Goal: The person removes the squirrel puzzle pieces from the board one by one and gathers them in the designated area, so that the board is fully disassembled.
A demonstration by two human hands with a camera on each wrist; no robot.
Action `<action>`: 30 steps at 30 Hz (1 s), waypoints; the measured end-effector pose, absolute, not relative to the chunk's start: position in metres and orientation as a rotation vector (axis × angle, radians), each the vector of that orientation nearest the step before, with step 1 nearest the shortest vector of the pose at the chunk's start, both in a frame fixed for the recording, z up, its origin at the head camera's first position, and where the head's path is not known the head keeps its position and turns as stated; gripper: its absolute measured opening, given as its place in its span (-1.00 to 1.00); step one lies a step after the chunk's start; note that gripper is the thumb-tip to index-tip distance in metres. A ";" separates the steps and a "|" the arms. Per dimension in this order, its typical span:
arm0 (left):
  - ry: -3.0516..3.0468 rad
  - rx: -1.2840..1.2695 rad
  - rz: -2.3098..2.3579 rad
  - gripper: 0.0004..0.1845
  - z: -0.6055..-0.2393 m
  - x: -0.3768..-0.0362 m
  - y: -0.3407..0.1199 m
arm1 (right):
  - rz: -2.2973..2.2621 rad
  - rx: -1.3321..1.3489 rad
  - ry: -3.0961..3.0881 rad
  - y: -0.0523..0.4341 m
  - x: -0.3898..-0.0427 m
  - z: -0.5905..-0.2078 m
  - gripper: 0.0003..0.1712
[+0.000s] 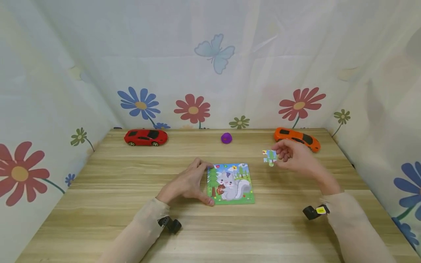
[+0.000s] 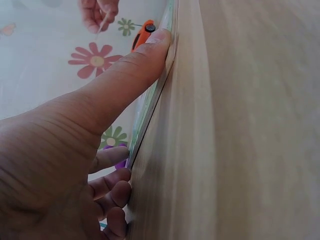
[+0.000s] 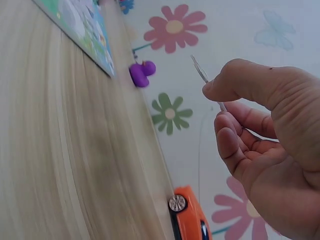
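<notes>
A square picture puzzle (image 1: 234, 190) of a grey squirrel holding an acorn lies flat on the table. My left hand (image 1: 189, 180) is at its left side, thumb and fingers spread, the straight thumb (image 2: 135, 65) on the near left corner and the index finger at the far left corner. Above the table, right of the puzzle, my right hand (image 1: 297, 157) pinches a jigsaw piece (image 1: 270, 156) printed with a green tree and blue sky. In the right wrist view this piece (image 3: 201, 71) is edge-on between thumb and fingers.
Along the table's back edge stand a red toy car (image 1: 146, 137) at left, a small purple rubber duck (image 1: 226, 138) in the middle and an orange toy car (image 1: 289, 135) behind my right hand. Flower-printed curtains (image 1: 213, 91) enclose the wooden table (image 1: 230, 233) at the back and sides.
</notes>
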State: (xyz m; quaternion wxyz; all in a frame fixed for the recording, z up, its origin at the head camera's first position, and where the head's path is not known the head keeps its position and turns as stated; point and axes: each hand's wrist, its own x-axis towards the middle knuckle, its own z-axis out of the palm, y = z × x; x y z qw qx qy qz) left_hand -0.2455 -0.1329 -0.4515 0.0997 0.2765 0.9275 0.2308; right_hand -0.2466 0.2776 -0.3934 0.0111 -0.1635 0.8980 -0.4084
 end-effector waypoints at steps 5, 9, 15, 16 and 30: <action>2.753 0.819 0.671 0.53 -0.450 -0.245 -0.134 | -1.253 -0.457 2.821 0.301 -0.242 -0.390 -0.45; 2.746 0.813 0.661 0.53 -0.449 -0.244 -0.134 | -1.225 -0.410 2.815 0.321 -0.243 -0.392 -0.44; 2.743 0.807 0.651 0.53 -0.449 -0.244 -0.133 | -1.187 -0.392 2.787 0.353 -0.245 -0.403 -0.46; 2.743 0.809 0.653 0.53 -0.449 -0.244 -0.133 | -1.174 -0.392 2.792 0.357 -0.245 -0.406 -0.47; 2.734 0.820 0.672 0.53 -0.449 -0.245 -0.134 | -1.190 -0.357 2.710 0.390 -0.238 -0.448 -0.48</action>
